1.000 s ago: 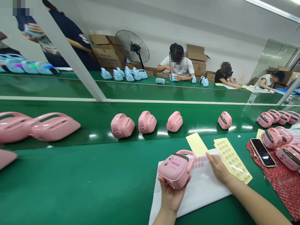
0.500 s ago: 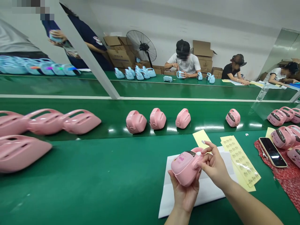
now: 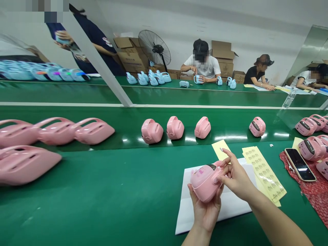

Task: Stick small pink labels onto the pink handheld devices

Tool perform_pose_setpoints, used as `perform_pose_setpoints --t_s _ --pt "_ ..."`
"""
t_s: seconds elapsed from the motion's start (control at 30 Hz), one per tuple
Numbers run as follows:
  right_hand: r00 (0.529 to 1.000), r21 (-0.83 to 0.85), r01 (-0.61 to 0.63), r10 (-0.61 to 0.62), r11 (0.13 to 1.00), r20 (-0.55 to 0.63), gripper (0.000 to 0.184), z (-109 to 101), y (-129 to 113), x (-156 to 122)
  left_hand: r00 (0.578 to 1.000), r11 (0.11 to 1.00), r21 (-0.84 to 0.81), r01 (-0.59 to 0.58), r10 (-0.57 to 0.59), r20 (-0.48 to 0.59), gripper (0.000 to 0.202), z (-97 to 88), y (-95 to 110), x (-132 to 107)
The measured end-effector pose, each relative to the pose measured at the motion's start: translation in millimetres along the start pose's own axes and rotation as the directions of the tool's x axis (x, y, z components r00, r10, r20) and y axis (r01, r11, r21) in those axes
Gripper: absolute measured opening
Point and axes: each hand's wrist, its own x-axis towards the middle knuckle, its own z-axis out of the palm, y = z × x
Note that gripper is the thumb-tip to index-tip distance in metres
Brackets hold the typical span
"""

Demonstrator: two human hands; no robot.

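My left hand (image 3: 205,212) cradles a pink handled toy case (image 3: 203,179) from below, fingers wrapped round its underside. My right hand (image 3: 234,176) is pinched against the case's right end, thumb and fingers pressing there; whatever small thing it pinches is too small to make out. Both hands hover over a white sheet (image 3: 194,208) on the green table. Just right of them lie yellow sticker sheets (image 3: 266,174), with another strip (image 3: 220,149) behind.
Several pink cases (image 3: 175,127) stand in a row on the green belt, and more lie at the left (image 3: 51,131) and right (image 3: 307,126). A phone (image 3: 299,164) rests on red cloth (image 3: 316,191). Other people work at the far table beside blue cases (image 3: 151,79), a fan (image 3: 155,48) and cartons.
My right hand left the white sheet and came up to the case's right end. My left hand turned the case and raised it slightly. The view shifted a little to the left.
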Motion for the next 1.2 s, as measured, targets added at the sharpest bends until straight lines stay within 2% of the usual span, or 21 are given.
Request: perform_pose_setpoints --t_s 0.07,0.13,0.2,0.23,0.3,0.4,0.5,0.57,0.63,0.7,0.8,0.9,0.97,1.07,1.13,1.2 --pt "1.000 -0.045 -0.007 0.007 0.999 0.014 0.079 0 -4 0 0.983 1.000 -0.010 0.016 -0.014 0.185 0.072 0.3 2 0" --pt "0.999 -0.104 -0.011 0.015 0.995 0.040 0.079 0 -8 -1 0.937 0.998 -0.052 0.020 0.000 0.350 0.067 2.2 4 1" --pt "0.998 -0.165 -0.009 0.020 0.986 0.062 0.079 0 -10 -1 0.902 0.997 -0.075 0.026 0.009 0.431 0.065 5.0 4 1" --pt "0.998 -0.196 0.003 0.010 0.981 0.066 0.079 1 -10 -2 0.899 0.997 -0.078 0.024 0.013 0.439 0.065 6.3 4 2" --pt "0.997 -0.263 0.056 -0.040 0.963 0.063 0.077 1 -8 -2 0.907 0.998 -0.061 0.017 0.011 0.421 0.069 7.2 4 2" --pt "0.984 -0.371 0.180 -0.164 0.911 0.075 0.070 3 0 -3 0.948 0.999 0.041 -0.014 0.000 0.319 0.074 2.2 3 1" --pt "0.945 -0.476 0.317 -0.315 0.820 0.086 0.062 5 11 -2 0.984 0.977 0.213 -0.028 -0.011 0.178 0.075 -7.4 3 0" --pt "0.911 -0.558 0.369 -0.409 0.743 0.058 0.061 5 18 0 0.996 0.949 0.315 0.002 -0.030 0.083 0.079 -12.1 4 -1" --pt "0.893 -0.610 0.371 -0.448 0.700 0.029 0.068 3 26 4 0.999 0.924 0.380 0.040 -0.048 0.012 0.084 -13.7 4 -2" --pt "0.894 -0.603 0.357 -0.447 0.714 0.000 0.065 -3 35 10 0.998 0.921 0.385 0.059 -0.053 -0.024 0.084 -13.2 4 -3" --pt "0.882 -0.560 0.300 -0.449 0.772 -0.146 0.048 -23 51 20 0.998 0.947 0.313 0.068 -0.068 -0.012 0.079 -12.9 4 -7" --pt "0.866 -0.571 0.200 -0.416 0.796 -0.277 0.038 -53 73 26 0.995 0.973 0.218 0.077 -0.090 0.047 0.077 -15.8 6 -10" --pt "0.887 -0.609 0.180 -0.395 0.772 -0.239 0.041 -69 89 26 0.991 0.988 0.140 0.066 -0.082 0.109 0.077 -19.7 9 -11" --pt "0.914 -0.675 0.262 -0.402 0.690 -0.055 0.055 -78 110 22 0.980 0.998 0.046 0.036 -0.044 0.195 0.071 -28.0 12 -8" --pt "0.902 -0.710 0.348 -0.426 0.613 0.074 0.061 -75 121 19 0.976 1.000 -0.002 0.028 -0.027 0.217 0.066 -34.4 13 -5" --pt "0.869 -0.741 0.419 -0.470 0.525 0.158 0.062 -70 129 17 0.974 0.998 -0.043 0.037 -0.026 0.227 0.059 -40.3 13 -2"
